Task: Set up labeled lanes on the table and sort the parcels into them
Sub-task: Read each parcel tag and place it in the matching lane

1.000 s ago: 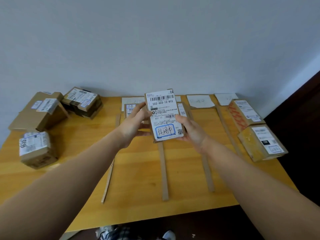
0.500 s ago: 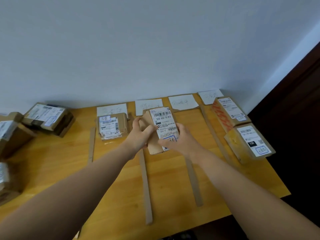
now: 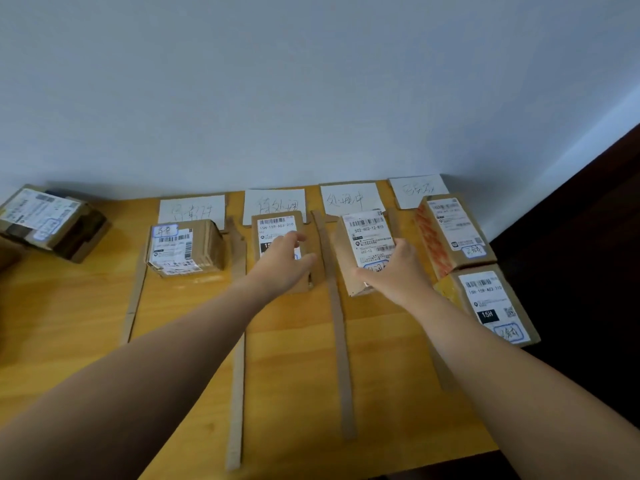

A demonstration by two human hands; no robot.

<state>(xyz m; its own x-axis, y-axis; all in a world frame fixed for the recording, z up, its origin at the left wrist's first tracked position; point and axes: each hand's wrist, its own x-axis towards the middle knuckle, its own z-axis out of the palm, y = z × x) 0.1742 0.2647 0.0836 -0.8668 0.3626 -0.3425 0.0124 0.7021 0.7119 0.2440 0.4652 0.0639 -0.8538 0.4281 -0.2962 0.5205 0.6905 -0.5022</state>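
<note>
A cardboard parcel point(image 3: 367, 233) with a white shipping label lies in the third lane, below the third paper lane label point(image 3: 351, 200). My right hand point(image 3: 391, 268) holds its near right end, thumb at the near edge and fingers over the side. My left hand point(image 3: 284, 261) hovers with relaxed fingers over the second lane's parcel point(image 3: 277, 225) and holds nothing. Cardboard strips point(image 3: 337, 323) mark the lanes on the wooden table point(image 3: 69, 323).
The first lane holds one parcel point(image 3: 183, 249). In the fourth lane lie two parcels point(image 3: 450, 233), point(image 3: 485, 303), the near one at the table's right edge. A stack of parcels point(image 3: 45, 220) sits at the far left. Paper labels point(image 3: 192, 209) line the wall.
The parcel went from held up in both hands down and forward into the third lane. My left hand let go and shifted left over the second lane. The view swung right.
</note>
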